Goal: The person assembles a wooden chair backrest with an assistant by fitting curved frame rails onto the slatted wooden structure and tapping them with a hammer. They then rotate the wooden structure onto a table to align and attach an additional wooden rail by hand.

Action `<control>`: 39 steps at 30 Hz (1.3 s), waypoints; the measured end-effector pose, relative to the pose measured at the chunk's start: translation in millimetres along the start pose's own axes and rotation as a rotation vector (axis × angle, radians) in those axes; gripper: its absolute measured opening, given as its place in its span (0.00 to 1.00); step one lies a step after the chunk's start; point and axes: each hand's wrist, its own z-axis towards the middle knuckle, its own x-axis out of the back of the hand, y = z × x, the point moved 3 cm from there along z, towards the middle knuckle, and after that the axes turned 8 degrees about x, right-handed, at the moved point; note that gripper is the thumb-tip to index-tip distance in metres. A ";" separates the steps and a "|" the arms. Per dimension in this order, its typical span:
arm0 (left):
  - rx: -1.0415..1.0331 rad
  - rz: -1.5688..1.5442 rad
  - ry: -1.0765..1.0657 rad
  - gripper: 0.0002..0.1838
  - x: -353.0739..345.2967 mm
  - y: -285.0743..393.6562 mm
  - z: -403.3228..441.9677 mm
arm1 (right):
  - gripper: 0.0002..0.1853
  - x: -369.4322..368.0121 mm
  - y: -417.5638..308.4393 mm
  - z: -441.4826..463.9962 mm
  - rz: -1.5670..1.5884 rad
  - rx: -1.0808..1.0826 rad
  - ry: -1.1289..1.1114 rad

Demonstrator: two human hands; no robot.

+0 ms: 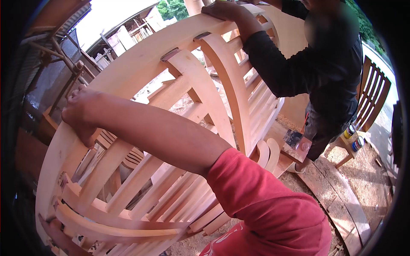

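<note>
A large, pale wooden furniture frame (128, 57) with a curved outer rail, slats and bowed pieces stands tilted in front of me. My right hand (83, 113) reaches across from the red sleeve, its fingers wrapped over the outer rail at upper left. Low at the left edge, my left hand (57, 232) is partly hidden and dim, closed around the same frame near the end of a bowed piece (115, 228). Two more bowed pieces rise in the middle, their upper ends meeting the rail at dark joints (170, 54).
A co-worker in dark clothes (294, 64) stands at upper right, a hand (222, 10) on the rail's far end. Behind are a slatted chair (373, 94) and paint cans (358, 144). Boards (337, 196) and shavings cover the ground. Sheds (124, 38) stand at upper left.
</note>
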 end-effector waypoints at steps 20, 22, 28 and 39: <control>0.762 -1.585 -0.203 0.22 -20.6 43.3 -10.1 | 0.41 -0.6 -9.8 -2.1 0.126 0.018 0.226; 0.765 -1.589 -0.145 0.22 -19.2 52.5 -18.3 | 0.44 0.9 -9.8 -1.8 0.116 0.003 0.214; 0.726 -1.645 -0.053 0.25 -22.6 58.3 -20.0 | 0.44 2.2 -13.3 -3.3 0.148 -0.010 0.200; 0.670 -1.706 -0.047 0.26 -27.6 49.1 -6.8 | 0.48 -2.7 -7.0 0.1 0.112 0.021 0.244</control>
